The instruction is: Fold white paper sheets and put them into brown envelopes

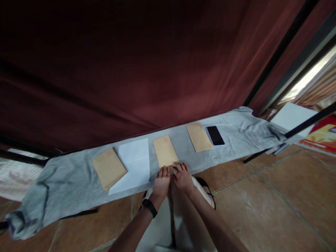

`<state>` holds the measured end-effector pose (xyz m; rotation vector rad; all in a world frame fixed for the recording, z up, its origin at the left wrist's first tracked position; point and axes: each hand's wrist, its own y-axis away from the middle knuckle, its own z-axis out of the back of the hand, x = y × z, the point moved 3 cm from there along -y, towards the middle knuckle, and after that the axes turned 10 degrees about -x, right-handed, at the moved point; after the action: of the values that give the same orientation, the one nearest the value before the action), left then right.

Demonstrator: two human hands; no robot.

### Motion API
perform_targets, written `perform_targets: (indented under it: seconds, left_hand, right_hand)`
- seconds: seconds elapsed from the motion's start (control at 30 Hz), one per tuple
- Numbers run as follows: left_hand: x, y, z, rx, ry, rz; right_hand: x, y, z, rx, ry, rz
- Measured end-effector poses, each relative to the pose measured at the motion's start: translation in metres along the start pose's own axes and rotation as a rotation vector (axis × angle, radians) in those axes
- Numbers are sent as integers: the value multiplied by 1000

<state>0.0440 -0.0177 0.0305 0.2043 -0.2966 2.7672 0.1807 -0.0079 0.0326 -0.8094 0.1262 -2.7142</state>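
1. Along the near edge of the bench, about midway, lies the middle envelope, a flat oblong of smooth brown paper with faint reddish print towards its far end.
2. The left hand, a black band round its wrist, has bent fingers gathered at that envelope's near end; whether they pinch or merely press, I cannot tell.
3. The right hand sits just beside it, fingers curled onto the same end; its grip is equally unclear.
4. Soft, rumpled grey cloth covers the bench, bunched at both ends.
5. Towards the left end, a brown paper stack overlaps a smooth white sheet.
6. Towards the right end, nearer the far edge, another brown envelope lies just beside a dark, glossy, round-cornered phone.
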Motion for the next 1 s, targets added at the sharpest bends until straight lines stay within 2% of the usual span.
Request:
perform_targets:
  seconds: [0.13, 0.27, 0.5, 1.0]
  left_hand:
    - [1, -5, 11, -2, 21, -27]
    - [-3, -7, 15, -35, -49, -22]
    - [-9, -5, 15, -83, -99, -12]
    - [-6, -4, 10, -9, 6, -35]
  right_hand:
    - [5, 1, 4, 14, 12, -8]
    - [8, -2, 7, 57, 49, -29]
    - [13, -10, 8, 66, 62, -46]
    - [13, -8, 7, 138, 155, -32]
